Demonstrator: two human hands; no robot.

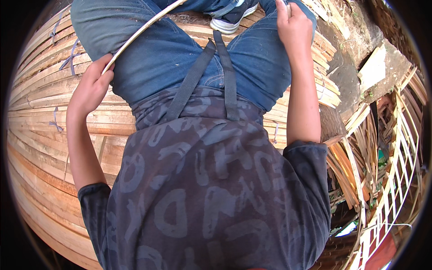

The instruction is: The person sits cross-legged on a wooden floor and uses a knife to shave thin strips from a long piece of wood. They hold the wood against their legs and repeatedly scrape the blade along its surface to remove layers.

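Observation:
My left hand (93, 84) is at the left, beside my left thigh, its fingers closed round the lower end of a thin pale wooden strip (143, 30). From there the strip slants up across my thigh in a slight bend and leaves the picture at the top edge. Above my right knee, my right hand (294, 24) is closed with the thumb pointing up. A small pale sliver shows by that thumb, but what the hand holds is cut off by the top edge and I cannot make it out.
I sit on stacked, sawn wooden slats (36, 119), tied in bundles with bluish straps (72, 60). A dark shoe with a white sole (225, 26) is between my knees. At the right are a concrete slab (382, 74), loose slats (355, 157) and a woven lattice of strips (391, 180).

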